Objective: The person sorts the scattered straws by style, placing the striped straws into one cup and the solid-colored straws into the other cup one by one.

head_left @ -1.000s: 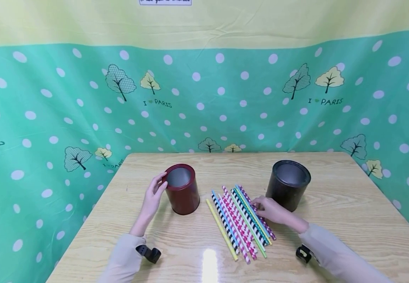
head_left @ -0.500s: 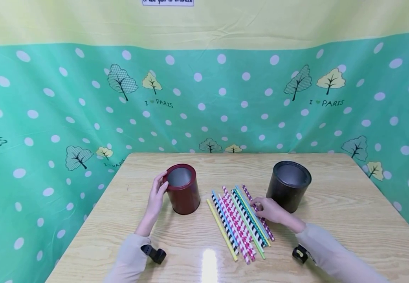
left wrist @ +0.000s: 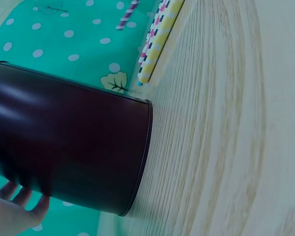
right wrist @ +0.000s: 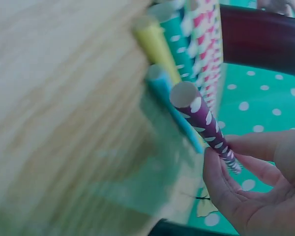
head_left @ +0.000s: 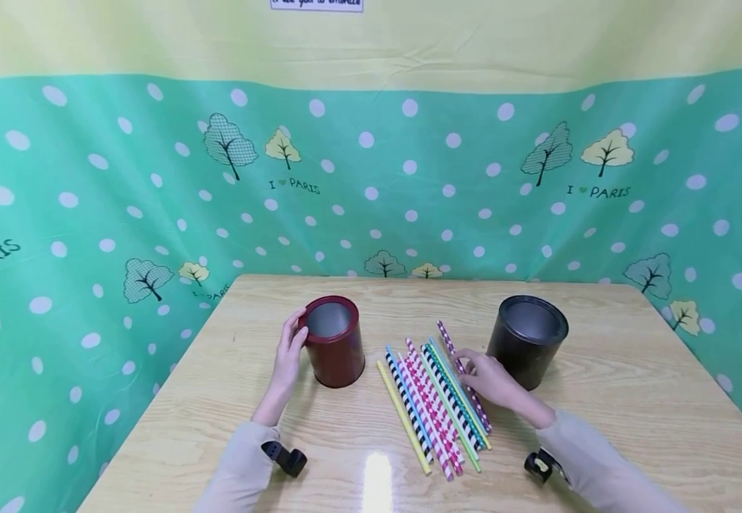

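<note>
Pinched between the thumb and fingers of my right hand is a purple paper straw with white dots. Its near end is raised toward the camera in the right wrist view. Just left of it in the head view lie several patterned paper straws, side by side on the table. My left hand rests its fingertips against the left side of a dark red can, near the rim. In the left wrist view, the fingers touch the wall of this upright, open-topped can.
A black open-topped can stands upright just beyond the right hand. All sits on a light wooden table. A green dotted curtain hangs behind it and at both sides.
My right hand has drawn the purple dotted straw away from the others; its far end now points further back on the table. The left hand stays at the red can.
</note>
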Action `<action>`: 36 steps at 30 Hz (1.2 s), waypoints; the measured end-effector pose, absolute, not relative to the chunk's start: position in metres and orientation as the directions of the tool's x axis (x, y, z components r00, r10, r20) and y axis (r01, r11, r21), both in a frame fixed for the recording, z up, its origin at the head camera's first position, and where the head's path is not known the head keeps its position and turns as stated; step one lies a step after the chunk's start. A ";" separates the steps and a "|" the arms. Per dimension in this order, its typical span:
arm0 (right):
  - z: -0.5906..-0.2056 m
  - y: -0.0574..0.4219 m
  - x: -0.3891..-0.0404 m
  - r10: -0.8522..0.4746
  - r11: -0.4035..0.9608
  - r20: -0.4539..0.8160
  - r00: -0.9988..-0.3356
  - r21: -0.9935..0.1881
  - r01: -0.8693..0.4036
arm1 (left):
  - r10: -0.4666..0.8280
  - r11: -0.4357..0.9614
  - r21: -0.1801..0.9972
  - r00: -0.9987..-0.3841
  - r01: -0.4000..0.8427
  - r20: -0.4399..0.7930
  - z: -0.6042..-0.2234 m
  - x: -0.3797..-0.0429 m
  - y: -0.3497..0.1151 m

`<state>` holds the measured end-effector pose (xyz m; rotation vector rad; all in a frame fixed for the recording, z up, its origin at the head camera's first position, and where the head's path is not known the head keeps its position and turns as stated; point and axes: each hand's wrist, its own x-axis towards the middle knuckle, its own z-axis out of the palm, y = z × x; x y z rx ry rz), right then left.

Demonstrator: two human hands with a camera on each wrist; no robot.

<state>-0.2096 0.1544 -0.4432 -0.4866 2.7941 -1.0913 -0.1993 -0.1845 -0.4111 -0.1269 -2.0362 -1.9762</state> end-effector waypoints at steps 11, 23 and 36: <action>-0.426 0.131 -0.214 -0.290 0.564 0.118 -0.950 -0.781 -0.269 | -0.162 0.011 0.964 -0.951 0.264 0.262 -0.428 -0.211 -0.189; -0.408 0.098 -0.212 -0.235 0.377 0.207 -0.950 -0.881 -0.285 | -0.179 0.018 0.960 -0.944 0.279 0.277 -0.420 -0.205 -0.184; -0.384 0.066 -0.212 -0.176 0.178 0.233 -0.956 -0.948 -0.264 | -0.200 0.004 0.962 -0.942 0.274 0.269 -0.434 -0.211 -0.188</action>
